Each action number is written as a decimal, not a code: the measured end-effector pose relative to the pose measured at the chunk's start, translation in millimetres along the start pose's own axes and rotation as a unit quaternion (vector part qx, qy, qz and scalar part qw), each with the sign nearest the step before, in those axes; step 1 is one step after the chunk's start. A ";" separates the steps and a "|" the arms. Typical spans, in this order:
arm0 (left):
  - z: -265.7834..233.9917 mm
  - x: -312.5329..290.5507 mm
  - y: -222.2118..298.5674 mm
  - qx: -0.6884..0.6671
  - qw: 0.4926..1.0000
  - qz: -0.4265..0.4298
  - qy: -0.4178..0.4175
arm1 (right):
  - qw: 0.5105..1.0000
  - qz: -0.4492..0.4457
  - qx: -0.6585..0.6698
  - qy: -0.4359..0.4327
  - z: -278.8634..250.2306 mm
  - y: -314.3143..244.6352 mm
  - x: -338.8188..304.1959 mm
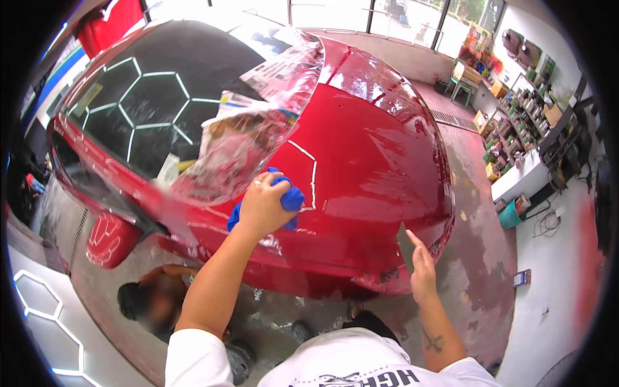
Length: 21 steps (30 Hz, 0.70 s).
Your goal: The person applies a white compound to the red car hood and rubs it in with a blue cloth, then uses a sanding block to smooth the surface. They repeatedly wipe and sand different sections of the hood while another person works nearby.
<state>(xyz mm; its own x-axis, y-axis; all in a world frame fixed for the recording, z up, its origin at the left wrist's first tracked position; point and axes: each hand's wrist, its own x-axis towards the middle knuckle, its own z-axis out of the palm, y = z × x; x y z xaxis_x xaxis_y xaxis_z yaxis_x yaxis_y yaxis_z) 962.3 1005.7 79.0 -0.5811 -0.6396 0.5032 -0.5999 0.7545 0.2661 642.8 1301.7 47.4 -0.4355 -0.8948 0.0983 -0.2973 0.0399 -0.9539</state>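
My left hand is closed around a crumpled blue cloth, over the side of a glossy red car's hood. Whether the cloth presses on the paint I cannot tell. In my right hand, near the car's front edge, a thin, dark grey-green sheet is held upright between the thumb and fingers. It looks like sandpaper. Newspaper and clear plastic film cover the base of the windshield. Hexagonal lights reflect in the glass and paint.
Another person crouches by the car's side at the lower left, near the red side mirror. Shelves of cans and bottles line the right wall. A teal bucket and a green chair stand there too.
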 end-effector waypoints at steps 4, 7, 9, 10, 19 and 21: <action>66.9 98.8 -17.1 0.038 0.999 -0.036 0.003 | 0.985 -0.076 -0.124 0.092 -32.9 47.9 40.4; 113.6 186.4 -11.9 0.063 0.996 -0.060 -0.018 | 0.954 -0.129 -0.224 0.152 -54.8 92.1 83.3; 153.2 247.8 -15.7 0.075 0.994 -0.076 -0.032 | 0.948 -0.161 -0.234 0.140 -56.8 117.3 105.7; 170.1 281.2 -21.5 0.076 0.993 -0.079 -0.033 | 0.943 -0.171 -0.251 0.134 -57.3 125.0 113.2; 319.7 497.8 -75.9 0.144 0.978 -0.149 -0.012 | 0.933 -0.229 -0.263 0.093 -52.2 187.6 111.9; 351.6 499.1 4.5 0.150 0.981 -0.091 -0.079 | 0.934 -0.236 -0.253 0.092 -56.7 184.4 113.2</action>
<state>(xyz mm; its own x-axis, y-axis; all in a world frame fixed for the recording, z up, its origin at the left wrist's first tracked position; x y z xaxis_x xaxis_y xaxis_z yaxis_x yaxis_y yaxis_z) 476.2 638.0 42.2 -0.5137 -0.7923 0.3292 -0.8224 0.5640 0.0742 490.5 1233.0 -101.3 -0.2794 -0.7763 0.5650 -0.8359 -0.0928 -0.5409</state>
